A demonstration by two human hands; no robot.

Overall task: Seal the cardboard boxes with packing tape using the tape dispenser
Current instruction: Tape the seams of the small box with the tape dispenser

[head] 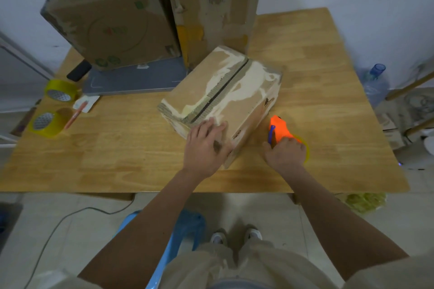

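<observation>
**Seam Runs Away and to the Right of the Dispenser Hand**

Nearest the camera, two bare forearms are extended over the near edge of the wooden table (117, 148). The left hand (206, 145) is laid flat, fingers straight and spread, on the near corner of the small cardboard box (223, 96), which is pressed down and steadied by it. The right hand (285, 151) is curled round the orange tape dispenser (279, 130), which is held on the tabletop just beside the box's right side; a yellowish tape roll (305, 150) can be seen at its rear, partly hidden by the fingers.

The box is set at a slant. Its open seam (218, 94), a dark gap between the two top flaps, is run from the near-left end, just beyond the left fingertips, to the far-right end. No fresh tape can be made out across it, so the box is judged unsealed.

The dispenser is thus placed lower than the seam and to its right, with its nose pointed away from the person. The right hand is nearer the seam's near end than its far end. A lift up and leftward onto the box top is judged necessary before tape can be drawn along the gap.

Two larger boxes (112, 19) are stood at the back.
</observation>
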